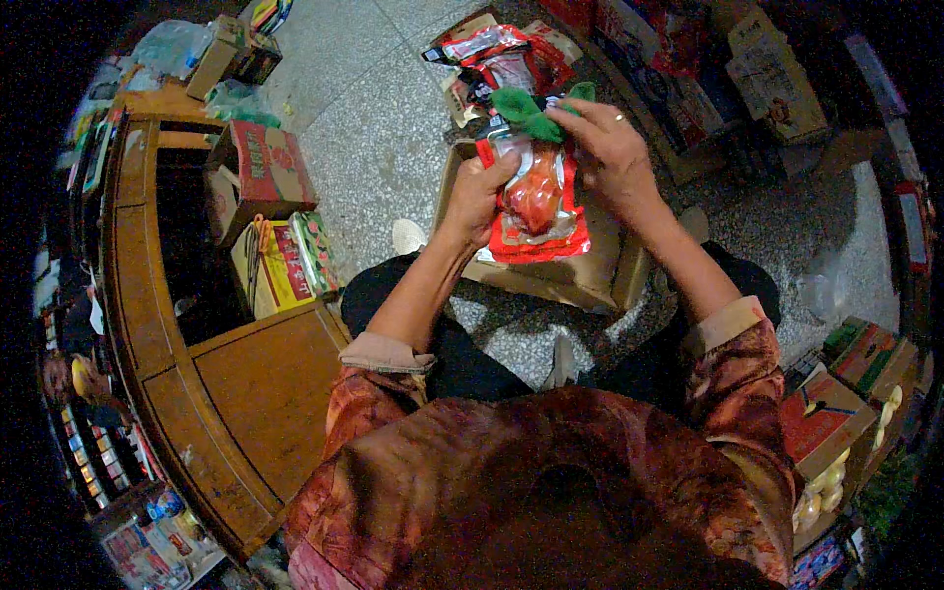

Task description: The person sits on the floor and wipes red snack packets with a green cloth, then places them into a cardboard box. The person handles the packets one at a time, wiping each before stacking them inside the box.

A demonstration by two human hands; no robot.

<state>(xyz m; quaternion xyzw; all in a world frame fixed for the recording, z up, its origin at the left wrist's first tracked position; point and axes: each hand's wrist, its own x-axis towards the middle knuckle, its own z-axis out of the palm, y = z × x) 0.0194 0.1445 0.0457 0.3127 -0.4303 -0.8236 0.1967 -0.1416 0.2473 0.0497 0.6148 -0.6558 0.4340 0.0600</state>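
Note:
My left hand [476, 193] grips a red-edged plastic food packet [532, 195] by its left side, thumb on the front. Through its clear window shows a reddish-brown, glossy lump of food that I cannot identify. My right hand [613, 144], with a ring on one finger, holds a bunched green cloth [542, 125] against the packet's top end. Below the packet, an open cardboard box [538, 284] stands on the floor between my legs. Beyond my hands lie several similar red packets [509, 70], heaped at the far side; what supports them is partly hidden.
A wooden desk [265, 398] curves along my left, near a red-and-brown carton [265, 166] and a yellow box [276, 269]. More cartons [774, 81] stand at the far right. Near my right elbow is a red-topped box [826, 420] beside bagged round, pale items [822, 487].

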